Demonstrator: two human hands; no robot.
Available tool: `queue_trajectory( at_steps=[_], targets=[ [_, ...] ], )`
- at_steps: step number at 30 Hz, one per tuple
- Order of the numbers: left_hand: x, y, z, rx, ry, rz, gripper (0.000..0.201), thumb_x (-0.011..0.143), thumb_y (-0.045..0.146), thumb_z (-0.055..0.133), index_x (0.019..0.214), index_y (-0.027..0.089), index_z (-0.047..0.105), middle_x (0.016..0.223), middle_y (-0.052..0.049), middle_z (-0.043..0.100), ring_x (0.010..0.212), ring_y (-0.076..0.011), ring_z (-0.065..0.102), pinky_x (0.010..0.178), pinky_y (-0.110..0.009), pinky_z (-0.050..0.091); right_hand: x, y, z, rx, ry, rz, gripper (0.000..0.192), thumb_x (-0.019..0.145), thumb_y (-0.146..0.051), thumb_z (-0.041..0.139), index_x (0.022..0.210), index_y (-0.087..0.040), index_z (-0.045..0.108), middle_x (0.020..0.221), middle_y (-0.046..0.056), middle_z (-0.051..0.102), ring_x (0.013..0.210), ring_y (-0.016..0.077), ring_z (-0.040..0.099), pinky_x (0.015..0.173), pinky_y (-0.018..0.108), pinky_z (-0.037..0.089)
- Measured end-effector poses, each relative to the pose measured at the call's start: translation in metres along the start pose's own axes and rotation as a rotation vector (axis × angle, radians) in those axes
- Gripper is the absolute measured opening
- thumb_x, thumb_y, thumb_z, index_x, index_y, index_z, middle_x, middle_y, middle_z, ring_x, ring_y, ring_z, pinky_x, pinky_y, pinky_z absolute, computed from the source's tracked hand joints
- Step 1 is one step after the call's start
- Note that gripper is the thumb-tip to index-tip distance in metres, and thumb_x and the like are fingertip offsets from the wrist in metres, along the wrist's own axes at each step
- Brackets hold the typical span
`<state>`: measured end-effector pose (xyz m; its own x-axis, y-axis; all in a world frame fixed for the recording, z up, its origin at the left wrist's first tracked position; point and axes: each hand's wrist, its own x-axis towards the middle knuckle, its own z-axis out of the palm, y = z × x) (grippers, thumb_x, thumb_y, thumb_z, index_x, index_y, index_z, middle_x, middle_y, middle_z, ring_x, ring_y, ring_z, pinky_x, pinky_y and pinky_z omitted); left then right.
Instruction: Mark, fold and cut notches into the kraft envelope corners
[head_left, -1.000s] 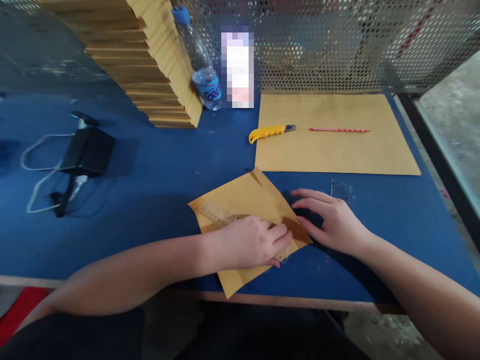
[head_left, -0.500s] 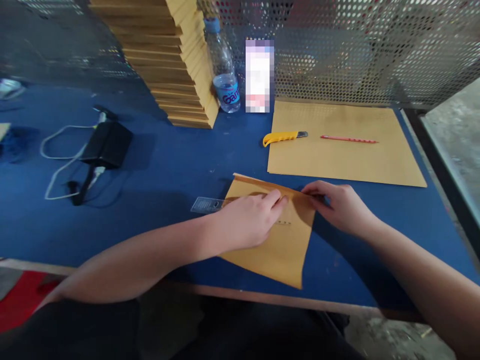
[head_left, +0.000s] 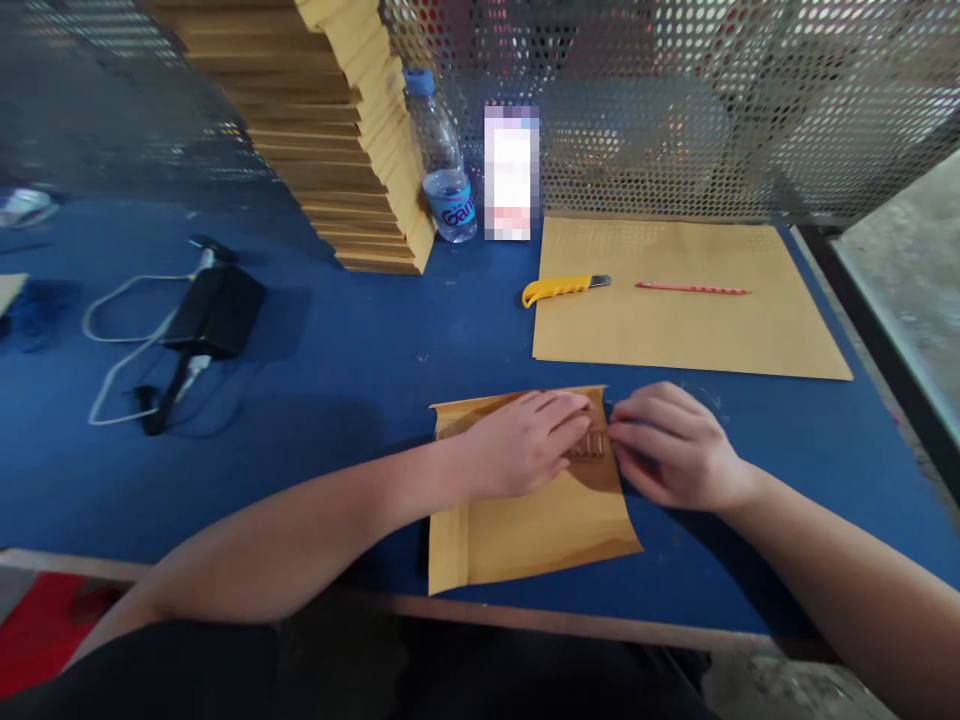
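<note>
A brown kraft paper envelope [head_left: 547,535] lies near the front edge of the blue table, its upper edge folded over and its lower right corner lifting slightly. My left hand [head_left: 525,445] rests on its upper part with curled fingers, pressing a clear plastic ruler [head_left: 590,446] against the paper. Most of that ruler is hidden under the hand; one end with line marks shows past the fingers. At the envelope's right edge, my right hand [head_left: 675,445] has its thumb and fingertips drawn together. Whatever may be between those fingertips is hidden.
Flat kraft sheets [head_left: 690,340] carry a yellow utility knife [head_left: 559,289] and a red pencil [head_left: 694,289]. A tall kraft stack [head_left: 367,200], a water bottle [head_left: 450,190] and a blurred-out phone [head_left: 511,175] stand by the perforated metal panel [head_left: 637,130]. A black adapter [head_left: 214,310] with cables sits left.
The envelope has turned, its right side swinging upward and its left side toward me. The ruler's left end no longer shows; an end now appears right of my left hand. My right hand moved slightly down.
</note>
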<state>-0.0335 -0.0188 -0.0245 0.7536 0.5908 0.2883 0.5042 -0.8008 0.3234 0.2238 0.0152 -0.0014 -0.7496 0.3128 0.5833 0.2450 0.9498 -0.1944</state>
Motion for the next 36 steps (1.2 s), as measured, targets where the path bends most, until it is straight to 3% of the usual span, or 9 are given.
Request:
queue_trajectory(
  at_steps=[2, 5, 9, 11, 15, 21, 29, 32, 36],
  targets=[
    [0.001, -0.009, -0.005, -0.045, -0.004, -0.025, 0.036, 0.102, 0.033, 0.063, 0.131, 0.011, 0.062, 0.140, -0.021, 0.065, 0.135, -0.0349, 0.063, 0.117, -0.054, 0.053, 0.000, -0.002, 0.005, -0.039, -0.130, -0.085, 0.018, 0.095, -0.017, 0.067, 0.112, -0.017, 0.072, 0.109, 0.013, 0.077, 0.100, 0.0270, 0.070, 0.085, 0.042, 0.059],
    [0.001, -0.020, -0.011, -0.061, 0.022, -0.049, 0.035, 0.106, 0.041, 0.060, 0.126, 0.013, 0.067, 0.137, -0.021, 0.067, 0.132, -0.0350, 0.064, 0.113, -0.054, 0.054, 0.000, -0.001, 0.013, -0.070, -0.255, -0.079, 0.021, 0.102, -0.024, 0.064, 0.120, -0.017, 0.073, 0.120, 0.012, 0.077, 0.110, 0.0272, 0.070, 0.090, 0.042, 0.057],
    [-0.002, -0.026, -0.011, -0.099, 0.081, -0.159, 0.050, 0.107, 0.056, 0.055, 0.133, 0.014, 0.064, 0.140, -0.022, 0.064, 0.136, -0.0378, 0.060, 0.116, -0.060, 0.049, -0.008, 0.017, 0.006, -0.095, -0.263, -0.026, 0.013, 0.102, -0.029, 0.066, 0.096, -0.020, 0.075, 0.119, 0.011, 0.078, 0.111, 0.0273, 0.069, 0.093, 0.043, 0.055],
    [-0.003, -0.027, -0.008, -0.120, 0.084, -0.193, 0.049, 0.108, 0.053, 0.055, 0.136, 0.013, 0.062, 0.142, -0.021, 0.063, 0.137, -0.0362, 0.059, 0.116, -0.058, 0.049, -0.016, 0.032, -0.003, -0.114, -0.260, 0.016, 0.016, 0.100, -0.032, 0.069, 0.090, -0.020, 0.072, 0.115, 0.013, 0.077, 0.107, 0.0283, 0.069, 0.091, 0.045, 0.055],
    [-0.002, -0.031, -0.003, -0.105, 0.064, -0.177, 0.045, 0.104, 0.043, 0.063, 0.134, 0.010, 0.063, 0.142, -0.024, 0.062, 0.134, -0.0374, 0.060, 0.113, -0.059, 0.052, -0.031, 0.058, -0.019, -0.083, -0.262, 0.062, 0.009, 0.101, -0.025, 0.067, 0.099, -0.018, 0.073, 0.111, 0.014, 0.076, 0.100, 0.0265, 0.071, 0.088, 0.043, 0.059],
    [0.000, -0.045, -0.005, -0.183, 0.027, -0.056, 0.047, 0.096, 0.042, 0.075, 0.134, 0.015, 0.065, 0.136, -0.018, 0.068, 0.131, -0.0325, 0.062, 0.114, -0.052, 0.053, -0.041, 0.068, -0.036, 0.027, -0.285, 0.083, 0.016, 0.097, -0.023, 0.068, 0.112, -0.018, 0.073, 0.107, 0.013, 0.074, 0.097, 0.0254, 0.071, 0.086, 0.043, 0.062],
    [0.005, -0.041, 0.000, -0.008, 0.116, -0.003, 0.028, 0.102, 0.023, 0.061, 0.128, 0.015, 0.068, 0.127, -0.015, 0.075, 0.127, -0.0308, 0.067, 0.115, -0.053, 0.051, -0.045, 0.081, -0.047, 0.191, -0.323, 0.147, 0.042, 0.094, -0.026, 0.072, 0.136, -0.019, 0.068, 0.109, 0.012, 0.075, 0.097, 0.0241, 0.072, 0.086, 0.041, 0.062],
    [0.007, -0.040, 0.001, 0.009, 0.163, -0.011, 0.028, 0.102, 0.017, 0.059, 0.129, 0.017, 0.065, 0.124, -0.013, 0.077, 0.124, -0.0282, 0.070, 0.114, -0.050, 0.052, -0.042, 0.077, -0.047, 0.193, -0.350, 0.172, 0.033, 0.096, -0.025, 0.070, 0.128, -0.018, 0.070, 0.104, 0.011, 0.074, 0.091, 0.0223, 0.072, 0.081, 0.038, 0.061],
    [0.009, -0.042, 0.001, -0.050, 0.189, -0.034, 0.031, 0.102, 0.018, 0.058, 0.133, 0.015, 0.059, 0.122, -0.014, 0.076, 0.119, -0.0264, 0.072, 0.110, -0.048, 0.057, -0.035, 0.066, -0.050, 0.297, -0.378, 0.230, 0.010, 0.103, -0.017, 0.059, 0.105, -0.019, 0.068, 0.087, 0.005, 0.070, 0.077, 0.0162, 0.068, 0.069, 0.029, 0.056]
  ],
)
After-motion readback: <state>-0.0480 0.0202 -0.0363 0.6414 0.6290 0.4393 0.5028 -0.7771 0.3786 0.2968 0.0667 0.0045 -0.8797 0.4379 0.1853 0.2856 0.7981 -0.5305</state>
